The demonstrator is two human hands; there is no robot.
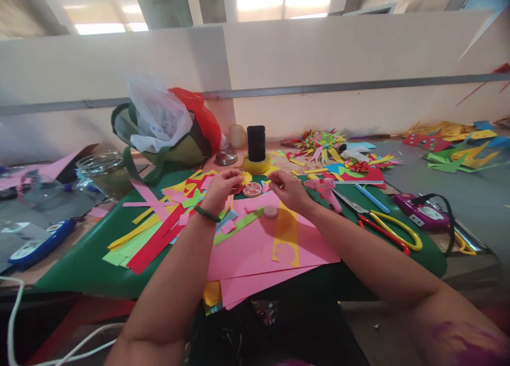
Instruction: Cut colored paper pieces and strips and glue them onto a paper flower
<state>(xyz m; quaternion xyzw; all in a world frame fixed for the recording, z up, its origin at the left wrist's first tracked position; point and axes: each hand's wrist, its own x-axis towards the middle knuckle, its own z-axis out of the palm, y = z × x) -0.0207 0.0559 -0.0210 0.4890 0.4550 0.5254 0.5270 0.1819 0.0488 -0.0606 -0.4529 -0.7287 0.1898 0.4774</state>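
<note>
Between the thumb and fingers of my left hand (223, 188) is a small yellow fringed paper piece (246, 179). My right hand (289, 188) is closed in a pinch a little to the right; whatever its fingertips hold is too small to make out. A small round patterned tin (252, 189) lies between the two hands. Below them, pink paper sheets (243, 254) carry a yellow paper strip (287, 228) with a round cut-out, a green paper strip (239, 227) and a small pale pink round lid (270, 211).
Scissors (374, 217), a pink glue gun (324, 192) and a light-blue pen (372, 198) lie right. A phone (256, 144) stands in a yellow holder (257, 165). Coloured paper strips (155, 233) spread left, before a green bag (183, 143) and glass jar (99, 172).
</note>
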